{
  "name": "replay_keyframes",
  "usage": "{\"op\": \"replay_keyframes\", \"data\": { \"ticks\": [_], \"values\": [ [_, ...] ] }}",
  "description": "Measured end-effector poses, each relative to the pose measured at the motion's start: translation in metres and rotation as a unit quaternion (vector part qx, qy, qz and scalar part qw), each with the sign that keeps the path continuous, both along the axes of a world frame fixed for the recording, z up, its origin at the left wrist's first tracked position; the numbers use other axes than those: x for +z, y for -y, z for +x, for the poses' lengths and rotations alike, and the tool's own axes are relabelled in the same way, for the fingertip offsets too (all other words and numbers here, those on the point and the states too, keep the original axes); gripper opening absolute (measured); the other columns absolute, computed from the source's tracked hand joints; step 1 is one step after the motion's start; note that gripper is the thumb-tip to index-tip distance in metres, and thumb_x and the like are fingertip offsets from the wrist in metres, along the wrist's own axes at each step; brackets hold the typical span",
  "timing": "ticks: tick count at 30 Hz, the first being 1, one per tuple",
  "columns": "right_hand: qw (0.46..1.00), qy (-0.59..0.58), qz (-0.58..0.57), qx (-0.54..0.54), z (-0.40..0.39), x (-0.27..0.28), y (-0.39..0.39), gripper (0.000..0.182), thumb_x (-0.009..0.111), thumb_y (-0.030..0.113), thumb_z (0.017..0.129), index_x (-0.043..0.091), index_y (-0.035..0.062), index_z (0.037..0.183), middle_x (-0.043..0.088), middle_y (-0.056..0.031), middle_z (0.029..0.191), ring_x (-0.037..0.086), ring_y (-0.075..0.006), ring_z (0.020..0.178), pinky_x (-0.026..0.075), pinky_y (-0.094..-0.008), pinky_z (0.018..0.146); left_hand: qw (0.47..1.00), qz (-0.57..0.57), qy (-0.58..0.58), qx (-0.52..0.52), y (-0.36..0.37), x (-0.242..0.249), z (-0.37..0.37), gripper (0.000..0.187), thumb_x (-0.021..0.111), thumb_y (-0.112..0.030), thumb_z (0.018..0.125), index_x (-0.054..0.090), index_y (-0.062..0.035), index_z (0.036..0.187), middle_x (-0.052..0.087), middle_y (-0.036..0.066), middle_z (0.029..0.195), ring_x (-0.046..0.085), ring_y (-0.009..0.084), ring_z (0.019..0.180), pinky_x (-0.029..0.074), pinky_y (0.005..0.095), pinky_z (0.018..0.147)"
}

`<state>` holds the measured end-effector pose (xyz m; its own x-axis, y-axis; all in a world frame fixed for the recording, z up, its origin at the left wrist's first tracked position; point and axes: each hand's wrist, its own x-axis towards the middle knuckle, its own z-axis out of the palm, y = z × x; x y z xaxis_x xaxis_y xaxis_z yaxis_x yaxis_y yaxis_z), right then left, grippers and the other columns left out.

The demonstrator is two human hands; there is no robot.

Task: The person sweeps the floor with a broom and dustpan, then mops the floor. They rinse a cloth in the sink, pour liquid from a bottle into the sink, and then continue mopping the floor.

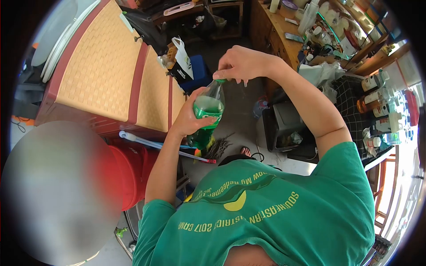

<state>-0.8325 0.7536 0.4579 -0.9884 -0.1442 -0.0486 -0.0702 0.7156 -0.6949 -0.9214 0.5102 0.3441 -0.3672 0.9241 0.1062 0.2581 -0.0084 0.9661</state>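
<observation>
A clear plastic bottle (208, 106) with green liquid and a green label is held in front of me, slightly tilted. My left hand (194, 116) wraps round its body at the label. At the bottle's top, the thumb and fingers of my right hand (237, 65) close on the green cap (219, 80). The cap sits at the bottle's neck; whether it is loose cannot be told.
On the left stands a woven-panel cabinet (102, 57), with a red bucket (126, 177) below. A white bag (183, 60) and blue box (197, 73) lie beyond. A cluttered wooden counter (277, 26), black bin (284, 128) and several bottles (375, 97) are right.
</observation>
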Motion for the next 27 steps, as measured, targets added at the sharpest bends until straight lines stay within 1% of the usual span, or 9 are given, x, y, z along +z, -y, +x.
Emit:
{"op": "replay_keyframes", "data": {
  "ticks": [1,2,4,11,14,16,17,22,27],
  "values": [
    [0.991,0.126,-0.004,-0.044,-0.004,0.004,-0.002,0.023,0.068,0.016,0.088,0.065,-0.0026,0.101,0.066,-0.007,0.076,0.065,-0.0132,0.07,0.053,-0.0274,0.063,1.0,-0.001,0.0,0.001,-0.004,-0.001,-0.003,0.089,0.085,-0.012,0.067,0.036,-0.0058,0.142,0.054,0.011,0.127,0.055,0.0192,0.112,0.043,0.0335,0.098],
    [0.991,0.125,-0.004,-0.043,-0.006,0.002,-0.009,0.023,0.068,0.016,0.088,0.065,-0.0026,0.101,0.066,-0.007,0.076,0.065,-0.0132,0.07,0.053,-0.0274,0.063,1.0,-0.01,0.017,-0.004,-0.008,-0.004,-0.006,0.089,0.085,-0.012,0.067,0.037,-0.0062,0.142,0.054,0.011,0.127,0.055,0.0189,0.112,0.043,0.0335,0.099],
    [0.993,0.047,-0.099,0.04,-0.012,-0.006,-0.025,0.022,0.069,0.008,0.085,0.066,0.0,0.105,0.066,-0.0064,0.076,0.064,-0.0111,0.073,0.053,-0.0271,0.064,0.999,-0.019,0.033,-0.006,-0.014,-0.004,-0.014,0.089,0.085,-0.012,0.067,0.038,-0.0066,0.142,0.054,0.01,0.127,0.055,0.0186,0.112,0.043,0.0335,0.099],
    [0.983,-0.08,-0.093,0.138,-0.029,-0.024,-0.057,0.029,0.069,0.0,0.082,0.068,0.0081,0.11,0.068,-0.0052,0.08,0.065,-0.0119,0.077,0.055,-0.0268,0.069,0.997,-0.042,0.062,-0.032,-0.033,0.006,-0.034,0.086,0.085,-0.009,0.066,0.042,-0.0071,0.14,0.055,0.007,0.124,0.055,0.0171,0.113,0.042,0.0327,0.099],
    [0.981,-0.123,-0.123,0.087,-0.031,-0.029,-0.062,0.028,0.07,0.0,0.083,0.067,0.0045,0.111,0.069,-0.0056,0.082,0.066,-0.0122,0.078,0.055,-0.0264,0.07,0.997,-0.046,0.053,-0.034,-0.043,0.004,-0.041,0.085,0.085,-0.009,0.067,0.042,-0.0076,0.14,0.056,0.006,0.122,0.055,0.0166,0.112,0.043,0.0323,0.098],
    [0.99,0.096,-0.097,0.019,-0.042,-0.03,-0.068,0.029,0.07,0.0,0.083,0.066,0.0005,0.112,0.07,-0.0071,0.091,0.066,-0.0115,0.083,0.056,-0.0264,0.071,0.997,-0.051,0.05,-0.039,-0.051,0.001,-0.045,0.084,0.085,-0.009,0.067,0.043,-0.0078,0.14,0.057,0.006,0.122,0.055,0.0163,0.112,0.043,0.0321,0.098],
    [0.99,0.097,-0.1,0.015,-0.044,-0.035,-0.074,0.029,0.07,0.0,0.083,0.066,0.0005,0.112,0.07,-0.0071,0.091,0.066,-0.0115,0.083,0.056,-0.0264,0.071,0.994,-0.069,0.075,-0.043,-0.054,-0.001,-0.048,0.084,0.084,-0.009,0.066,0.043,-0.0079,0.139,0.057,0.006,0.122,0.055,0.0165,0.111,0.043,0.0321,0.098],
    [0.968,-0.026,-0.217,0.12,-0.058,-0.07,-0.112,0.026,0.066,-0.003,0.086,0.065,-0.0009,0.112,0.067,-0.0067,0.105,0.065,-0.0103,0.089,0.055,-0.0266,0.079,0.986,-0.101,0.115,-0.061,-0.073,-0.01,-0.059,0.083,0.085,-0.01,0.066,0.044,-0.0075,0.138,0.057,0.006,0.121,0.056,0.0169,0.11,0.043,0.0322,0.097],
    [0.938,-0.089,-0.335,-0.026,-0.044,-0.097,-0.154,0.03,0.067,-0.002,0.086,0.063,-0.0003,0.116,0.067,-0.0072,0.104,0.067,-0.0132,0.087,0.057,-0.0265,0.079,0.987,-0.145,0.071,-0.019,-0.093,-0.046,-0.074,0.081,0.081,-0.009,0.066,0.044,-0.0077,0.137,0.058,0.007,0.118,0.058,0.0174,0.105,0.046,0.033,0.094]
  ]
}}
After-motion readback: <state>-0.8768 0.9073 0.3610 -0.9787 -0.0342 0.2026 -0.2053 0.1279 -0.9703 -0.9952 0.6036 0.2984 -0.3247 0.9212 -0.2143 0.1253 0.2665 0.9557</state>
